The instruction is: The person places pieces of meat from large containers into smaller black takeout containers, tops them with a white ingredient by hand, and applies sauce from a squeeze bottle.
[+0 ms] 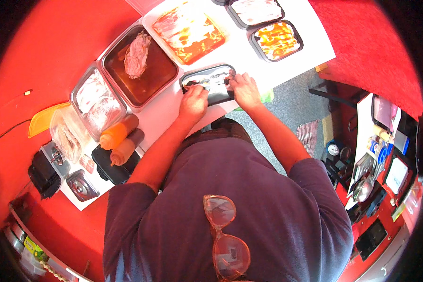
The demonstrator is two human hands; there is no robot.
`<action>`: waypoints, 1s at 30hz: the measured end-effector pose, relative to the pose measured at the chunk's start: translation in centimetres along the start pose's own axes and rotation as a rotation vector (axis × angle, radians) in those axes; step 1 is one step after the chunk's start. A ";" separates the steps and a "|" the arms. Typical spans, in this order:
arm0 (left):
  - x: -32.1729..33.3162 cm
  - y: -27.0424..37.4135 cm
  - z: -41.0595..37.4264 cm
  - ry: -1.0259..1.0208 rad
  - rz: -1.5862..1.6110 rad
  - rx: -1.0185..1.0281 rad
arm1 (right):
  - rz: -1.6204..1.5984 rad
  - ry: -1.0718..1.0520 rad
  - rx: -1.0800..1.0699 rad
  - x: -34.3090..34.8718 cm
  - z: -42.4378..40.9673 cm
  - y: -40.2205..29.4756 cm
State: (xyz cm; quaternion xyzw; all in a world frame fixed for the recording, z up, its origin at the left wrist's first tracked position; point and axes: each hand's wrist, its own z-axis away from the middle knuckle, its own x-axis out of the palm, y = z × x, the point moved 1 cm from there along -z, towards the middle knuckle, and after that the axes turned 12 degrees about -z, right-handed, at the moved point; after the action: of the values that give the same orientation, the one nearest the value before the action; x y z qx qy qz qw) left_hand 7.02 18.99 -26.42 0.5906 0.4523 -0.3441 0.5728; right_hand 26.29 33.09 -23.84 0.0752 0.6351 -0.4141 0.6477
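A black tray [220,96] with pale, glossy food strips [211,78] in it, perhaps sliced meat, lies at the table's near edge. My left hand [194,103] reaches over its left end, fingers curled down onto the food. At the right end, my right hand [246,91] bends its fingers over the rim and the strips. Glare and the knuckles hide whether either hand grips a strip. Just beyond my left hand stands a deep pan [127,92] of brown liquid holding a lump of raw-looking meat [137,56].
A container [201,53] of red-orange sauced food stands behind the tray. Two more black trays, one with orange-sauced food [277,39], one with pale food [256,11], sit at right. Squeeze bottles [118,133], a steel container [98,98] and a clear tub [67,134] line the left.
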 end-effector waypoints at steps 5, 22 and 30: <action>0.2 3.2 -1.3 -0.159 -0.127 0.132 | -0.033 -0.017 -0.105 1.9 1.1 0.8; -4.7 -10.5 -1.5 0.423 0.282 -0.511 | -0.091 0.056 -0.057 1.6 0.7 -0.5; -4.7 -29.0 -6.0 0.362 -0.048 -0.886 | -0.194 0.087 -0.079 0.3 0.2 -1.8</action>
State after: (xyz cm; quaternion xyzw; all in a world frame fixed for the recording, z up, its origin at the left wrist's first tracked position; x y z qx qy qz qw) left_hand -22.20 22.35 -32.00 0.3297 0.6613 -0.0230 0.6734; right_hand 25.25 31.70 -23.28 0.0056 0.6829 -0.4459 0.5786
